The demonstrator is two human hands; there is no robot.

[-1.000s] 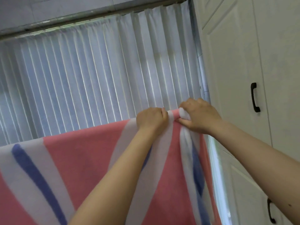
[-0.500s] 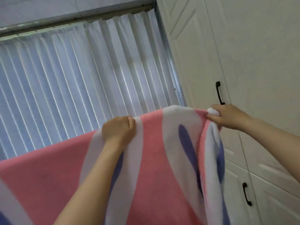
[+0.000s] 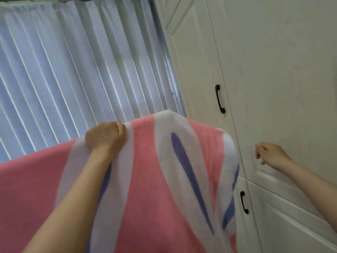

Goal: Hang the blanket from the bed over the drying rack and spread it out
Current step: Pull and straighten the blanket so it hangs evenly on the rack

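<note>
Here left grip (image 3: 105, 137) clutches blanket (image 3: 155, 179); right grip (image 3: 269, 154) loosely curled, empty.

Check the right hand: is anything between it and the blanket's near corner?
Nothing visible. The right hand hangs loosely curled, off the cloth, with only bare wardrobe door behind the gap to the blanket corner. The left hand already grips the top edge.
</note>
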